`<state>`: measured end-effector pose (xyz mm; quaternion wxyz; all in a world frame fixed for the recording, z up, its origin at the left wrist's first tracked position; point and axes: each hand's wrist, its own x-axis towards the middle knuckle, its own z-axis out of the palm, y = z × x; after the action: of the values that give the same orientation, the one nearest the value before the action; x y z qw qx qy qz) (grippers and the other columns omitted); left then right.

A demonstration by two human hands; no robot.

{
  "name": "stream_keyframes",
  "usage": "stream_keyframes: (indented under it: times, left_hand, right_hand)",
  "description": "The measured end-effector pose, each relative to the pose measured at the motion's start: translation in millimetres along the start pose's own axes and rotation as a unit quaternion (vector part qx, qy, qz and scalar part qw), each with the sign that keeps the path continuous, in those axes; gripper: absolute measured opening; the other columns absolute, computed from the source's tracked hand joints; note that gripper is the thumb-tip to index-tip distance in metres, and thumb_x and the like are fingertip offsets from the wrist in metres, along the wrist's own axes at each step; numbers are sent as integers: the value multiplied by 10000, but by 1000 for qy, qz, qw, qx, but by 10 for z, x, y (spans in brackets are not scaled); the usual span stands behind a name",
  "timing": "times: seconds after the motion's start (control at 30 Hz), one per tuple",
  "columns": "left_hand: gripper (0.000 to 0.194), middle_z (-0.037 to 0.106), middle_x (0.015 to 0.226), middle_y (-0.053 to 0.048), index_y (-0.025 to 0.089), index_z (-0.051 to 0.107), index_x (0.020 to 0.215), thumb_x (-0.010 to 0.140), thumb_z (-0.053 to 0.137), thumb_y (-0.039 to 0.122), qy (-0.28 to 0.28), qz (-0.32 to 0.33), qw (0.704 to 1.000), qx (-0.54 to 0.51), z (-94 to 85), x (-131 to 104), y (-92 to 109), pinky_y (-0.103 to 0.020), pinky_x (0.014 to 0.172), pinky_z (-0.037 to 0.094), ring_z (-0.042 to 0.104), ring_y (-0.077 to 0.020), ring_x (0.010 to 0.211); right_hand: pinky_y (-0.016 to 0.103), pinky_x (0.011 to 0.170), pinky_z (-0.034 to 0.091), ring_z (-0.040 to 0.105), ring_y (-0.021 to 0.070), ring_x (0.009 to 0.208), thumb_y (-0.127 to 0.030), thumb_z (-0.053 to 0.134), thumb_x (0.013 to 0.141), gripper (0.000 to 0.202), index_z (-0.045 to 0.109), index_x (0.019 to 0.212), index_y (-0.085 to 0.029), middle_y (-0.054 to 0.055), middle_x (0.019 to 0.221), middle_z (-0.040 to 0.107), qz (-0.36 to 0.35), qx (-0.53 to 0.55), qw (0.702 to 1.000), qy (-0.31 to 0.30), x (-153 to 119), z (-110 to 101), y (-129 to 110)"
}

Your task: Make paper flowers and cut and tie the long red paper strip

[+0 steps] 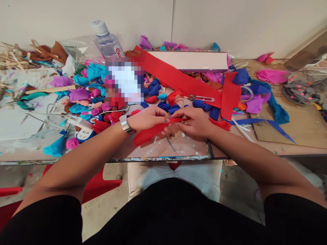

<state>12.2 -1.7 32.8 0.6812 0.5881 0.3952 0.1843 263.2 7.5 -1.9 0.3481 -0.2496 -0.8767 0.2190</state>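
Between both hands, low over the near edge of the table, runs a red crepe paper strip (pixel 150 133). My left hand (pixel 149 118), with a metal watch on its wrist, pinches the strip at its gathered middle. My right hand (pixel 193 121) has its fingers closed on the strip's twisted right part; its fingertips hide some of the paper. Just beyond the hands lie several dark blue crepe paper pieces (pixel 167 106). A small pair of thread snips (pixel 201 98) rests on a long red paper band (pixel 176 76) behind my right hand.
A capped water bottle (pixel 106 42) stands at the back left beside a blurred, lit phone (pixel 125 81). A white power strip (pixel 83 129) with cables lies left. Bundled coloured paper covers much of the table. Cardboard (pixel 293 132) and a tape roll (pixel 246 93) are right.
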Motion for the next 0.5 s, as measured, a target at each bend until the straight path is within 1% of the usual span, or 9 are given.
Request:
stream_keyframes:
  times: [0.07,0.17,0.3,0.37,0.5]
  left_hand:
    - [206,759,698,-50,139,690,744,842,789,291,1,-14,999,-44,-6,1,9,-256,625,632,749,-166,600]
    - [235,743,667,-52,132,675,723,802,830,290,-4,-20,997,-81,-23,2,9,-243,594,619,726,-154,559]
    - [239,736,658,-53,133,679,725,792,849,287,-12,-28,994,-107,-36,6,4,-259,588,623,718,-159,546]
    - [220,736,661,-52,132,690,732,802,842,275,-16,-32,994,-108,-35,10,1,-262,594,624,716,-156,548]
    - [212,738,668,-55,128,699,734,808,841,266,-12,-32,995,-99,-28,15,-12,-260,597,619,718,-155,558]
  right_hand:
    - [329,873,588,768,208,940,-299,693,991,179,779,1134,-236,49,1053,847,-14,-23,1000,10,4,-9,3]
    - [338,906,590,769,211,962,-338,691,1025,171,787,1129,-242,51,1036,847,-42,-44,998,23,5,-17,12]
    - [337,932,603,775,207,981,-343,732,1021,178,789,1164,-253,47,1051,846,-69,-44,996,48,-2,-11,26]
    - [338,921,608,776,203,968,-347,730,1024,173,794,1162,-265,42,1054,845,-73,-42,995,55,-5,-7,26]
    - [348,902,612,772,209,952,-401,733,1021,194,806,1135,-263,49,1026,847,-56,-43,997,44,1,-4,-1]
